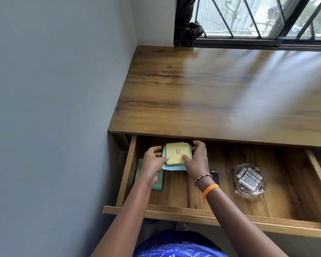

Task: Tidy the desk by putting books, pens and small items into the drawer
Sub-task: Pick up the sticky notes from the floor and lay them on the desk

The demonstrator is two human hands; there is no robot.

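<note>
1. Your blue patterned clothing is sitting at the bottom edge, and both your forearms are reaching up from it into the open drawer.
2. Your left hand is gripping the left side of a yellow notepad, thumb pressing on its near left corner, fingers curling round the edge.
3. Your right hand is holding the right side of that same pad, thumb lying on top and fingers wrapping the far right corner. It's wearing a beaded bracelet and an orange thread band on the wrist.
4. That yellow pad is sitting on a light blue sheet at the back left of the drawer, and a green booklet is lying just beside it, partly under your left wrist.
5. Further right in the drawer, a clear glass dish is holding some small white packets, and something dark is peeking out behind your right wrist, can't tell what.
6. Above, the wooden table is catching window glare.
</note>
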